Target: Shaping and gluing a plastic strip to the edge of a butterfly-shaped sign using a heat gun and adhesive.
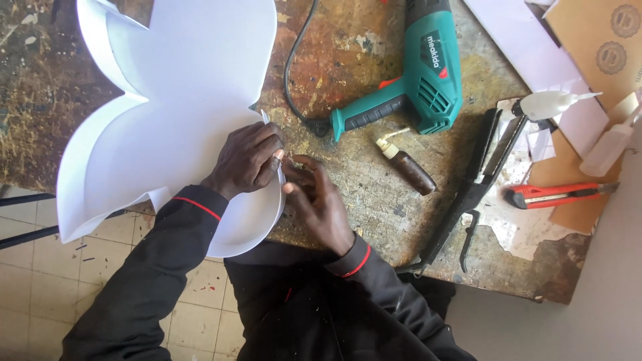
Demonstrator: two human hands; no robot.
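A large white curved-edged shape with an upright rim strip lies on the worn workbench and hangs over its near edge. My left hand presses on the shape's right side, fingers curled against the rim strip. My right hand pinches that same white strip from outside, thumb and fingers closed on it next to my left fingertips. Both hands meet at the shape's right edge.
A teal heat gun with a black cord lies behind my hands. A small brown-handled tool, a black caulking-type gun, a red utility knife, white glue bottles and cardboard lie to the right. Tiled floor shows below left.
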